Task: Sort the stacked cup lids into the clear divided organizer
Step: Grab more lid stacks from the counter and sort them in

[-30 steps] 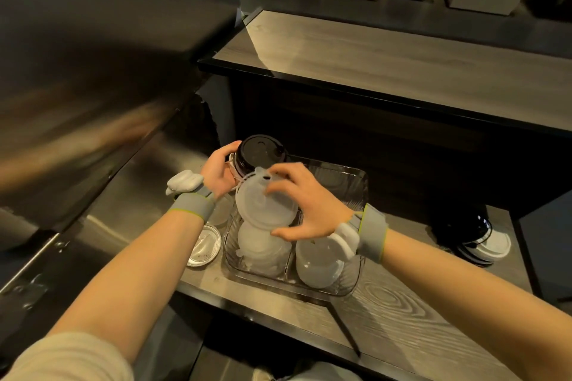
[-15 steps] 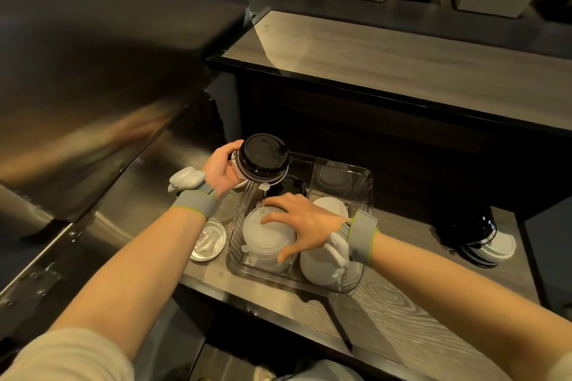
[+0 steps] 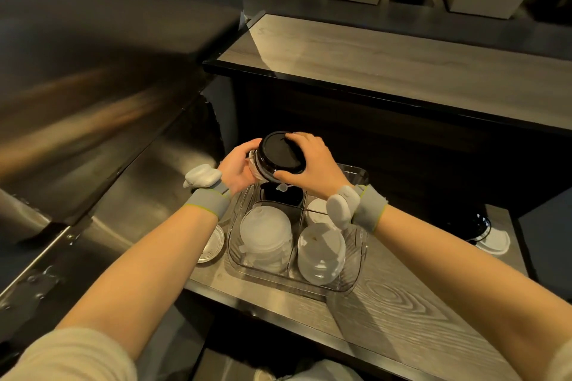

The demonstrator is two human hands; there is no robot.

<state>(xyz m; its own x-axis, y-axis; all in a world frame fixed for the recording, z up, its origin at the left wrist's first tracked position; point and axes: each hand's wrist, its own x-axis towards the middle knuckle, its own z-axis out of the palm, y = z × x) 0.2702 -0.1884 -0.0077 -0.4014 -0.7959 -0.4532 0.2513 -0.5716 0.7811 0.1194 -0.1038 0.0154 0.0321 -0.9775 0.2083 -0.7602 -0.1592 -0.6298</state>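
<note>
Holding lid stack (image 3: 259,171) between both hands, just above the clear divided organizer (image 3: 353,281). Cupping its pale ribbed side with left hand (image 3: 236,168); pinching the glossy black round top lid (image 3: 280,153) by its rim with right hand (image 3: 312,164). Below the wrists: frosted domed lids (image 3: 266,233) in near-left cell, smooth white lids (image 3: 320,252) in near-right. Beside left wrist, on wood-grain counter (image 3: 387,318): one flat clear lid (image 3: 212,246).

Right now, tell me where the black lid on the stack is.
Head view, centre: the black lid tops the stack gripped by the left hand, with the right hand curled round its rim, above the clear organizer's far-left compartment.
</note>
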